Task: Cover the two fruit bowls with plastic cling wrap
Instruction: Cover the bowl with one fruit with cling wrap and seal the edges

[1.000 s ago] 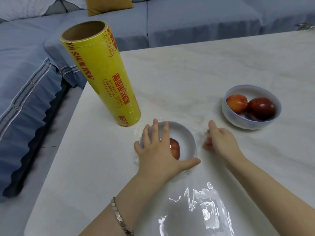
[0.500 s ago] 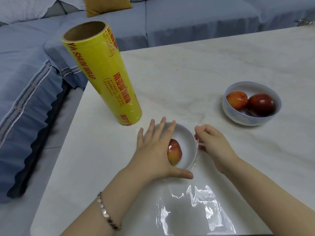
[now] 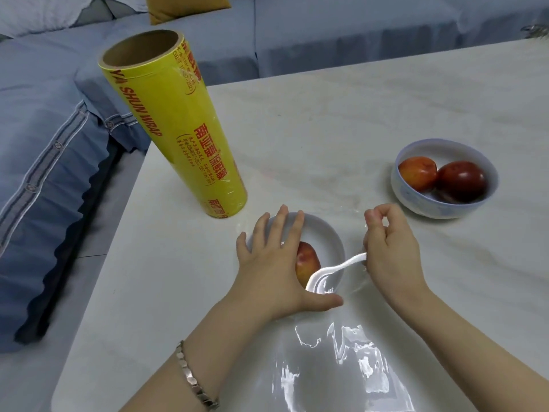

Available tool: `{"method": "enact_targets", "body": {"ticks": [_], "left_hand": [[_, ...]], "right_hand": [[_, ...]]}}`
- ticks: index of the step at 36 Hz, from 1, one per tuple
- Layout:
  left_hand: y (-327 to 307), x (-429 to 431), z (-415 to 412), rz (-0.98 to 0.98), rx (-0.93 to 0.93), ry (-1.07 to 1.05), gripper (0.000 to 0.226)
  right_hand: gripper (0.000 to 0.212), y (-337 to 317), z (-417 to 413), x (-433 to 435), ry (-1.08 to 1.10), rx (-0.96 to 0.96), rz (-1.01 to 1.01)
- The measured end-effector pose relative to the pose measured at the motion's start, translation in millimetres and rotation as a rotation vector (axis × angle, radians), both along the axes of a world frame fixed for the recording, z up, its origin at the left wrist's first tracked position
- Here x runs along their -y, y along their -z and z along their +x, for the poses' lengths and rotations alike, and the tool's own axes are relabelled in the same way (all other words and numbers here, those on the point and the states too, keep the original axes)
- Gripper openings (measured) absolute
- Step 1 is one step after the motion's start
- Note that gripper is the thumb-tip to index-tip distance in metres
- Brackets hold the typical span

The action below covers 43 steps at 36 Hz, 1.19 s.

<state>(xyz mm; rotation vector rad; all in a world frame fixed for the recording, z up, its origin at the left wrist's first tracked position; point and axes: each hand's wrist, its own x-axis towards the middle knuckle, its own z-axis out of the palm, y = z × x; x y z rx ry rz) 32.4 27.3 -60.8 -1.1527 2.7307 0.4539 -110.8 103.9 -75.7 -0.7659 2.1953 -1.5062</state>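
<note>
Near bowl (image 3: 323, 242) part-wrapped under left hand (image 3: 273, 263), fingers spread flat; right hand (image 3: 389, 251) pinches wrap (image 3: 341, 266) beside it. Far bowl (image 3: 416, 200), beyond right fingers, bare.

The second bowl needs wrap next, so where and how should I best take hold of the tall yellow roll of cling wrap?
Grip the tall yellow roll of cling wrap round its middle, coming from its right, the table side. It stands upright near the white marble table's left edge, so a sideways knock could tip it off.
</note>
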Motion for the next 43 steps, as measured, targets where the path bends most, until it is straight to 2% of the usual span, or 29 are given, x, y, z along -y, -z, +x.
{"method": "enact_targets", "body": {"ticks": [7, 14, 16, 18, 19, 21, 23, 25, 27, 31, 35, 36, 39, 43], "left_hand": [[0, 0, -1, 0.004, 0.003, -0.011, 0.126], [1, -1, 0, 0.007, -0.038, -0.002, 0.127], [-1, -1, 1, 0.046, -0.1, -0.015, 0.124], [-3, 3, 3, 0.108, -0.289, -0.124, 0.111], [-2, 7, 5, 0.128, -0.413, -0.214, 0.098], [-1, 17, 8, 0.179, -0.569, -0.411, 0.072], [-1, 27, 9, 0.322, -0.568, -0.581, 0.059], [0, 33, 7, 0.468, -0.549, -0.68, 0.049], [-4, 34, 5, 0.521, -0.567, -0.681, 0.044], [-9, 30, 5, 0.52, -0.582, -0.651, 0.039], [-15, 23, 6, 0.636, -0.622, -0.632, 0.041], [-15, 20, 6, 0.653, -0.639, -0.599, 0.045], [-15, 5, 6, 0.689, -0.715, -0.51, 0.055], [-8, -9, 5, 0.737, -0.833, -0.533, 0.042]], "right_hand": [[0.02, 17, -12, 4, 0.021, 0.105, 0.083], [0.022, 32, -11, 9, -0.093, 0.011, 0.273], [0.026, 28, -14, 5, -0.089, 0.013, 0.313], [0.04, 23, -17, -2, -0.065, 0.048, 0.331], [0.047, 20, -18, -6, -0.067, 0.125, 0.302], [0.047, 12, -12, -14, -0.132, 0.419, 0.184], [0.037, 7, -2, -19, -0.237, 0.676, 0.106], [0.028, 8, 7, -21, -0.326, 0.763, 0.055], [0.023, 8, 12, -22, -0.357, 0.719, 0.008], [0.026, 3, 12, -24, -0.329, 0.598, -0.048], [0.01, -5, -3, -28, -0.34, 0.234, 0.009], [0.013, -8, -8, -30, -0.342, 0.169, 0.014], [0.019, -15, -17, -36, -0.384, 0.082, 0.008], [0.022, -16, -18, -42, -0.416, 0.027, 0.032]]}}
